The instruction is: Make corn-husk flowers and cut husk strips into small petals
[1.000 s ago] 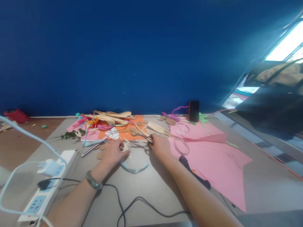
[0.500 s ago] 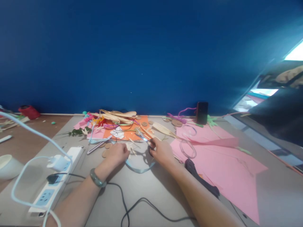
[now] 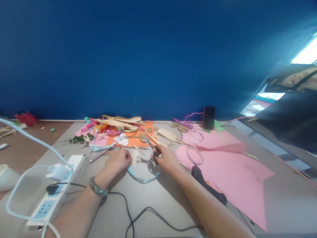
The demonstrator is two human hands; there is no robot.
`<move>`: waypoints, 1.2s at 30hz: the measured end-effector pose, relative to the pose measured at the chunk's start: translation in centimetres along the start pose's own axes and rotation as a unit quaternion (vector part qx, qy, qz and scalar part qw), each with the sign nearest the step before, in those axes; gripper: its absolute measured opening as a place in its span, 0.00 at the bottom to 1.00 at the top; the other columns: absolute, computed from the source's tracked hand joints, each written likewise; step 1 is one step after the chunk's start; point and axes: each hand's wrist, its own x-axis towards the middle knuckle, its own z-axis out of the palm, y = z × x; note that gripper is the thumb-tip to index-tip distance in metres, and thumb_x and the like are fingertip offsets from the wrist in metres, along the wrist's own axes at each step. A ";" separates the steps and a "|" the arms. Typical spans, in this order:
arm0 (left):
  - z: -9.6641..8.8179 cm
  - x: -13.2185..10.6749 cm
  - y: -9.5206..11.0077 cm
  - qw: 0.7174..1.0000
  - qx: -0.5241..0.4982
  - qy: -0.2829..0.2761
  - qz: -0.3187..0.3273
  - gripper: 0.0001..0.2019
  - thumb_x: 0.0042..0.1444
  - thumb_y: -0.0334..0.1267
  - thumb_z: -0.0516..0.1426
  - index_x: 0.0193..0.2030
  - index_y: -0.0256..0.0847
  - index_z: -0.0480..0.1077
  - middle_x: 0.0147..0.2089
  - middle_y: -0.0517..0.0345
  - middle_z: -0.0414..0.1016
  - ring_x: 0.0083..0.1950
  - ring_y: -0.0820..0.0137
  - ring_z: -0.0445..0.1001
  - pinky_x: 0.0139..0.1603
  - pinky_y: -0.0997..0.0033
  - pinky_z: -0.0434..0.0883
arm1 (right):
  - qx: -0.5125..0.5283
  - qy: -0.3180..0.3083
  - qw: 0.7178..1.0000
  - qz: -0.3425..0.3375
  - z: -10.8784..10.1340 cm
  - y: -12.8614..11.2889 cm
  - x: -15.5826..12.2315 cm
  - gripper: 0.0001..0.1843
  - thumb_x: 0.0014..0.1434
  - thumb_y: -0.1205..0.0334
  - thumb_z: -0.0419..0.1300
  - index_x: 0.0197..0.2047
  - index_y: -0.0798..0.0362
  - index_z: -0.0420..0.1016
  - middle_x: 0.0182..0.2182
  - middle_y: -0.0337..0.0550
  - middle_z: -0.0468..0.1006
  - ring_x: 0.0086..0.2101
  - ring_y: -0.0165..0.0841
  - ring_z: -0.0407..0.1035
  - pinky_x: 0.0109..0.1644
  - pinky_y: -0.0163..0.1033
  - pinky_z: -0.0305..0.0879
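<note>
My right hand (image 3: 166,159) grips a pair of scissors (image 3: 149,142) by the dark handles, with the blades pointing up and to the left. My left hand (image 3: 120,161), a bracelet (image 3: 97,187) on its wrist, is closed at one end of a light blue ribbon (image 3: 142,180). The ribbon sags in a curve across the grey table towards my right hand; whether that hand also holds it is hidden. Between the hands lie pale scraps (image 3: 136,157). A slim cutter knife (image 3: 101,154) rests just beyond my left hand.
A power strip (image 3: 44,209) with plugged cables stands left. A dark glue gun (image 3: 208,185) lies beside pink paper (image 3: 237,178) on the right. Behind are orange paper (image 3: 148,127), dried husks (image 3: 123,122) and a phone (image 3: 209,118). A black cable (image 3: 158,215) crosses the front.
The whole view has shifted slightly, so things sit a little further left. The scissors' blades show more clearly. Both hands keep nearly the same places and grips.
</note>
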 end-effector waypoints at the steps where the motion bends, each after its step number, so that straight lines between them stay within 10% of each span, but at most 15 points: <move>1: 0.0 0.2 -0.3 1.000 -0.016 0.003 0.003 0.04 0.45 0.35 0.57 0.23 0.41 0.73 0.27 0.53 0.76 0.35 0.62 0.72 0.32 0.70 0.61 | 0.006 0.002 1.000 0.001 0.0 0.1 0.0 0.04 0.48 0.64 0.61 0.29 0.52 0.68 0.28 0.40 0.75 0.27 0.31 0.64 0.28 0.34 0.47; 7: 0.0 0.6 -0.5 0.981 -0.184 -0.050 0.045 0.05 0.44 0.35 0.57 0.22 0.38 0.71 0.22 0.57 0.72 0.26 0.68 0.70 0.26 0.73 0.61 | 0.168 -0.012 0.986 0.003 0.7 0.2 0.0 0.07 0.45 0.65 0.63 0.26 0.52 0.66 0.25 0.38 0.74 0.26 0.31 0.65 0.28 0.34 0.54; 16: 1.1 -1.2 2.0 0.879 -0.443 -0.144 0.097 0.13 0.46 0.45 0.63 0.24 0.36 0.70 0.21 0.60 0.69 0.22 0.74 0.66 0.23 0.76 0.61 | 0.506 -0.055 0.860 0.030 0.8 -1.9 -1.4 0.20 0.39 0.55 0.71 0.28 0.54 0.66 0.24 0.36 0.74 0.23 0.27 0.65 0.28 0.33 0.59; 36: 0.9 -1.9 2.7 0.862 -0.460 -0.197 0.082 0.13 0.46 0.45 0.63 0.27 0.35 0.74 0.25 0.56 0.73 0.25 0.75 0.67 0.26 0.75 0.62 | 0.477 -0.022 0.879 0.019 -0.1 -2.4 -1.9 0.17 0.40 0.57 0.70 0.26 0.55 0.66 0.19 0.32 0.66 0.21 0.25 0.57 0.26 0.32 0.53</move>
